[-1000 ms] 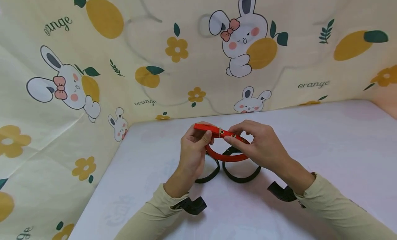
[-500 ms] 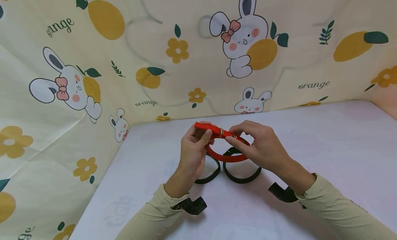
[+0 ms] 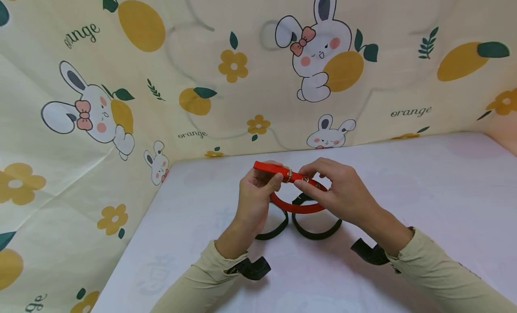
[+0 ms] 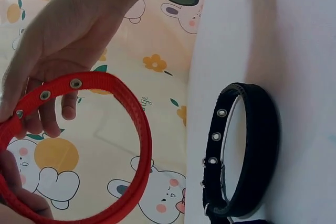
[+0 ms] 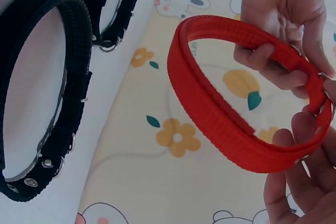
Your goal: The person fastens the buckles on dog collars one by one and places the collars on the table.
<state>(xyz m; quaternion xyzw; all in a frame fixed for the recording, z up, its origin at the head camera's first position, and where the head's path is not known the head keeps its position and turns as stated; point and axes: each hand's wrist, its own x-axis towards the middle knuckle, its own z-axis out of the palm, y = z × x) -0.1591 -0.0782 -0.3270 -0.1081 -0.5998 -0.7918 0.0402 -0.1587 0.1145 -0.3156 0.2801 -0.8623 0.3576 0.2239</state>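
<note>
Both hands hold a red buckled collar [image 3: 303,209] raised above the table, closed into a loop. With thumb and fingers, my left hand [image 3: 252,198] pinches the strap beside the metal buckle [image 3: 289,174], and the strap's free end sticks out past it. My right hand [image 3: 348,191] pinches the same strap to the right, close to the metal eyelets. The right wrist view shows the red collar's wide padded band [image 5: 197,114] hanging between the hands. Behind and below it lie two black collars, a left one [image 3: 275,233] partly hidden by my left hand and a right one [image 3: 317,236].
The white tabletop [image 3: 181,259] spreads around the arms. A cloth printed with rabbits and oranges [image 3: 250,93] hangs behind and to the left of it. A black strap-like piece [image 3: 255,269] sits at the left wrist, and another [image 3: 368,252] at the right.
The buckle and strap end have tilted slightly, turning more of the strap's face to the head view. Both hands keep their hold, and the whole scene shifts slightly right.
</note>
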